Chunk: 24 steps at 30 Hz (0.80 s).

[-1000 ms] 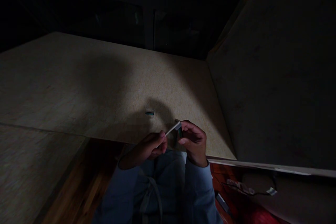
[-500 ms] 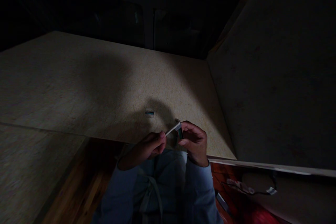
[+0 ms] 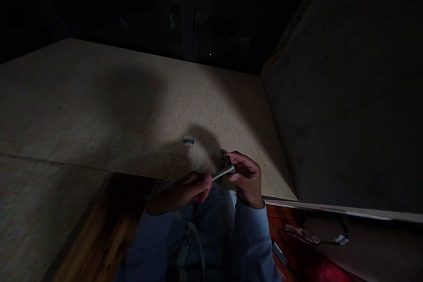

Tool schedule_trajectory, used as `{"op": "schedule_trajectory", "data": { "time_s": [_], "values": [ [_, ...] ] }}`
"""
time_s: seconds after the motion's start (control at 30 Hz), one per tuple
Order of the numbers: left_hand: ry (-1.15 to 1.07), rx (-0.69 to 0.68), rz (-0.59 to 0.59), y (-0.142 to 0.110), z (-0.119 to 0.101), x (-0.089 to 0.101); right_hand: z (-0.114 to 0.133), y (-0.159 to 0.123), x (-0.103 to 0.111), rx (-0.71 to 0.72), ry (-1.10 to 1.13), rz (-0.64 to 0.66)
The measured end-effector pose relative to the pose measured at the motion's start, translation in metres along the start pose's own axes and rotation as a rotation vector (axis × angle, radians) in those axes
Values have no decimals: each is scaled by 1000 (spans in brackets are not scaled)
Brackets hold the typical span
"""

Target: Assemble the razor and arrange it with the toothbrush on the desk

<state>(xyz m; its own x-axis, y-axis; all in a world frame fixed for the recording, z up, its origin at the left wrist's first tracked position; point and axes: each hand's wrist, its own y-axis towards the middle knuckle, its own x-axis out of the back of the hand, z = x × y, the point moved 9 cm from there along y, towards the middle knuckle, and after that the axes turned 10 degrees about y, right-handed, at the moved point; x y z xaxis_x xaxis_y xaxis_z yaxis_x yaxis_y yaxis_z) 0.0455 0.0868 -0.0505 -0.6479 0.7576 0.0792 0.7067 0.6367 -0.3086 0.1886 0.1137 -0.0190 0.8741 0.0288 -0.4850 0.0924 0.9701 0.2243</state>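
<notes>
My left hand [image 3: 190, 190] is closed round the handle of a pale toothbrush [image 3: 221, 173]. The brush head reaches right, its bristles facing down against or just in front of a small dark piece. That small dark piece [image 3: 228, 160] is pinched between the thumb and fingers of my right hand [image 3: 247, 179]. Its kind does not show in the dim light, and the brush and fingers partly cover it. On the counter ahead of my hands lies a small clear item with a dark, bluish strip [image 3: 188, 142].
The pale counter [image 3: 139, 110] runs under and beyond my hands, with a dark window [image 3: 218, 31] behind it. A wall [image 3: 340, 97] closes off the right side. Below right, a cable [image 3: 325, 242] and red cloth [image 3: 313, 264] lie near the floor.
The toothbrush head has moved down and slightly right across the dark piece, with my left hand shifting down with it. My right hand stays nearly in place.
</notes>
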Motion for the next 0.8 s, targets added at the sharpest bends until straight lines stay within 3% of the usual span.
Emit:
{"op": "schedule_trajectory", "data": {
  "time_s": [0.07, 0.27, 0.4, 0.63, 0.8],
  "values": [
    [-6, -6, -28, 2, -2, 1, -2, 0, 1, -15, 4, -6],
    [15, 7, -290, 5, -12, 21, -4, 0, 1, -29, 32, -12],
    [68, -6, -265, 3, -13, 18, -4, 0, 2, -25, 47, -37],
    [153, -12, -74, -1, -15, 3, -6, 0, 11, -32, 23, -108],
    [127, -19, -103, 1, -14, 6, -7, -1, 6, -55, 27, -57]
  ]
}}
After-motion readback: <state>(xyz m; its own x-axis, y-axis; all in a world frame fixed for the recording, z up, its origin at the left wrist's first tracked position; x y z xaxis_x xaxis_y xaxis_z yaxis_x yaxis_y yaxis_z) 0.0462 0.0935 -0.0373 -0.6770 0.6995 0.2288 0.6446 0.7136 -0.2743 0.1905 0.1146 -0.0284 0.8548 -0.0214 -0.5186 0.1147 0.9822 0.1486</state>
